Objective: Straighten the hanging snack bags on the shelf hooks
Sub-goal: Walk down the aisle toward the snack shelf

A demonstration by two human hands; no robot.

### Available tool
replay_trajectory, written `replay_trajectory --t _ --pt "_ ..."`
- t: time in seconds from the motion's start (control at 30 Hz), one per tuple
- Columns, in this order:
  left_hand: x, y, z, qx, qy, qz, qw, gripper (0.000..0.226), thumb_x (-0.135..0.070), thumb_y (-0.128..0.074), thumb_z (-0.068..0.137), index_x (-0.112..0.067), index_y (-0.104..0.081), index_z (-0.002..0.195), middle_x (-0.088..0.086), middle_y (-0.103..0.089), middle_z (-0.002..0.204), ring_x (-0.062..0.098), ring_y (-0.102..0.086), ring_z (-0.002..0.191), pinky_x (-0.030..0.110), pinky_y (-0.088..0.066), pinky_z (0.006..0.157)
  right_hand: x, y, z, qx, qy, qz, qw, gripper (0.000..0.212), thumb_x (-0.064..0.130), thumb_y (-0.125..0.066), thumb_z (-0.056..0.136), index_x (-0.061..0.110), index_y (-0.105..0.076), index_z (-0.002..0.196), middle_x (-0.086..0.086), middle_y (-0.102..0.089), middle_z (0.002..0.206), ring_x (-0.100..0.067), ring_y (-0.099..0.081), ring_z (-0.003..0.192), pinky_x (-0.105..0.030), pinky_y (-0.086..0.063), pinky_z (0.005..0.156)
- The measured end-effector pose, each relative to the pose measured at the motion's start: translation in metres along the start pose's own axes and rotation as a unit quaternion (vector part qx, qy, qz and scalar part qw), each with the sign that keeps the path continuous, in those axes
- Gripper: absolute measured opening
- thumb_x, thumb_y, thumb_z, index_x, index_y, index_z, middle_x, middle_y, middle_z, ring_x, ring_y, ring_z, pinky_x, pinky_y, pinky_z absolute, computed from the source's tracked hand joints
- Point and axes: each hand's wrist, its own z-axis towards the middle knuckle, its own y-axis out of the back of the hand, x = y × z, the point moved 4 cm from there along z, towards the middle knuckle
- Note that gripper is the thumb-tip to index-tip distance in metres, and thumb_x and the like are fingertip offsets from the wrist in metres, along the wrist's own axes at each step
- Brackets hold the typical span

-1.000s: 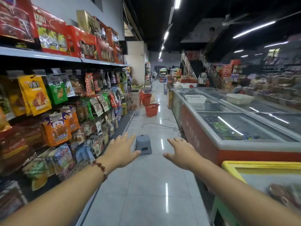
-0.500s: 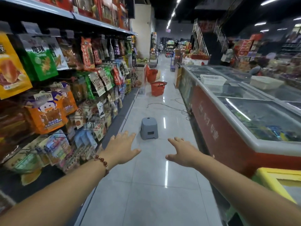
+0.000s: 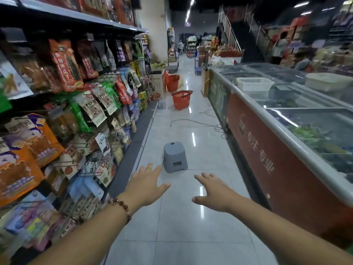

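On your left side the shelf (image 3: 122, 28) runs along the aisle, and the snack bags (image 3: 66, 64) hang from its hooks in several rows, from the top edge of the shelf down to its bottom edge near the floor (image 3: 172, 236); many of them are tilted and overlap each other, for example the white bag (image 3: 102, 143) in the middle rows, which sticks out toward the aisle. Your left hand (image 3: 146, 185), with a bead bracelet (image 3: 122, 207) on the wrist, is stretched over the floor just beside the lower rows, its fingers (image 3: 150, 169) spread wide and holding nothing. Ahead of it a grey stool (image 3: 174, 156) stands on the floor, near the shelf's bottom edge. Your right hand (image 3: 214, 190) is also out over the floor, fingers wide and empty, with the freezer (image 3: 267, 150) on its right side. No bag is touched yet, so I think the straightening has not begun. The risk I see: the bags hang crowded, so if you pull one quickly its neighbour may slip off the hook and fall. Also the stool is in your way, and with your eyes on the shelf you may hit it with a foot.
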Motion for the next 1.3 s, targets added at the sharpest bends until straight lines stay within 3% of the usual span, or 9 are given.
replay_trajectory --t 0.23,0.53,0.7,0.9,1.07,1.3 --pt "0.011 0.014 0.139 0.008 0.033 -0.02 0.999 0.078 -0.066 -0.034 0.095 -0.026 -0.011 0.158 0.007 -0.005 0.166 0.028 -0.012 0.151 0.045 -0.016 0.12 -0.05 0.052 0.152 0.004 0.014 0.008 1.0 0.083 0.054 -0.058 0.091 0.026 -0.016 0.157 0.003 -0.013 0.164 -0.025 -0.008 0.152 -0.04 -0.016 0.121" --pt "0.091 0.032 0.27 0.007 0.094 -0.051 0.994 0.079 -0.067 -0.034 0.095 -0.027 -0.008 0.158 0.007 -0.002 0.166 0.031 -0.011 0.151 0.048 -0.013 0.12 -0.013 0.088 0.335 -0.01 0.081 -0.003 0.997 0.078 0.053 -0.06 0.088 0.023 -0.028 0.152 0.003 -0.041 0.144 -0.022 -0.035 0.133 -0.036 -0.034 0.111" --pt "0.13 0.034 0.361 0.017 0.09 -0.06 0.994 0.078 -0.066 -0.034 0.096 -0.027 -0.006 0.158 0.006 0.002 0.166 0.031 -0.008 0.151 0.046 -0.013 0.121 -0.001 0.099 0.435 -0.01 0.081 -0.029 0.996 0.078 0.053 -0.058 0.09 0.022 -0.025 0.153 -0.001 -0.033 0.153 -0.024 -0.029 0.139 -0.039 -0.027 0.116" --pt "0.156 0.054 0.481 0.037 0.042 -0.033 0.998 0.077 -0.064 -0.031 0.098 -0.025 -0.005 0.158 0.008 0.002 0.166 0.03 -0.005 0.151 0.048 -0.012 0.121 -0.018 0.129 0.529 -0.011 0.024 -0.026 0.999 0.078 0.052 -0.055 0.093 0.023 -0.019 0.156 -0.003 -0.018 0.163 -0.027 -0.014 0.15 -0.04 -0.017 0.121" --pt "0.155 0.065 0.56 0.033 0.006 -0.021 0.999 0.077 -0.065 -0.033 0.097 -0.027 -0.005 0.158 0.009 0.0 0.166 0.031 -0.007 0.151 0.048 -0.012 0.12 -0.037 0.146 0.589 -0.024 0.015 -0.03 0.999 0.073 0.05 -0.056 0.093 0.025 -0.024 0.154 0.001 -0.032 0.152 -0.025 -0.027 0.14 -0.037 -0.025 0.115" --pt "0.163 0.071 0.675 0.033 0.012 -0.001 0.999 0.077 -0.064 -0.034 0.097 -0.027 -0.006 0.158 0.01 -0.003 0.165 0.032 -0.009 0.151 0.05 -0.014 0.121 -0.075 0.171 0.709 -0.004 0.014 -0.026 1.0 0.078 0.054 -0.053 0.093 0.024 -0.018 0.156 -0.002 -0.018 0.163 -0.029 -0.012 0.15 -0.042 -0.017 0.121"
